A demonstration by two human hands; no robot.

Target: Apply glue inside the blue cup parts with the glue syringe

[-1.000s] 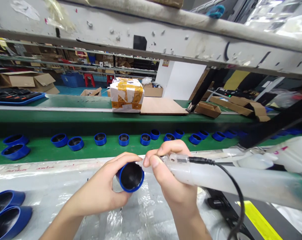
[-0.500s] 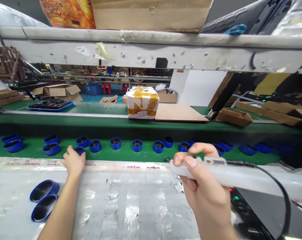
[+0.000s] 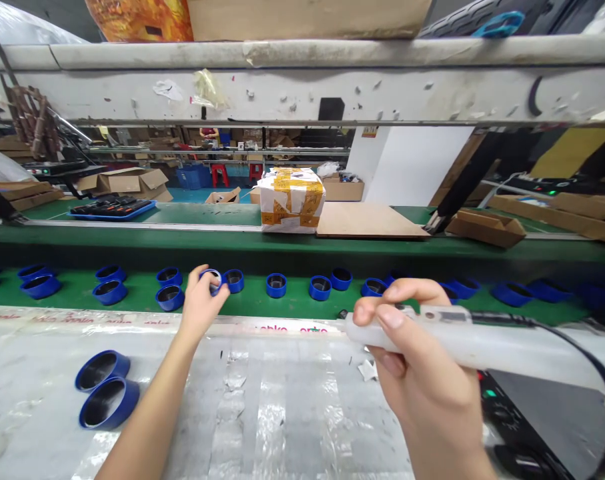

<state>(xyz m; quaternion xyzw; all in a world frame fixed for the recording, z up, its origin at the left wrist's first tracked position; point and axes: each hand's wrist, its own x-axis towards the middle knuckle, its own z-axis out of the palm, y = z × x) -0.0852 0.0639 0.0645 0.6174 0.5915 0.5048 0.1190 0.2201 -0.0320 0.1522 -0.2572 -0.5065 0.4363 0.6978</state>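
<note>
Two cups [image 3: 110, 403], touching, on surface [image 3: 302, 393], 8 o'clock. Over ten more on belt [image 3: 252, 305]. One cup [image 3: 217, 275] grasped by left hand [image 3: 202, 300], between 8 and 9 o'clock. One tube [image 3: 502, 345] gripped in right hand [image 3: 422, 353], 4 o'clock. One box [image 3: 292, 203], 12 o'clock.

Blue cups [image 3: 276, 291]: smooth plastic | tube [image 3: 487, 343]: translucent plastic | bench sheet [image 3: 262, 420]: glossy

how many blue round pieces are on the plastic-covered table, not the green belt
2. Both lie at the left of the table: the farther blue piece and, in front, the nearer blue piece. The left arm could hide others.
</note>
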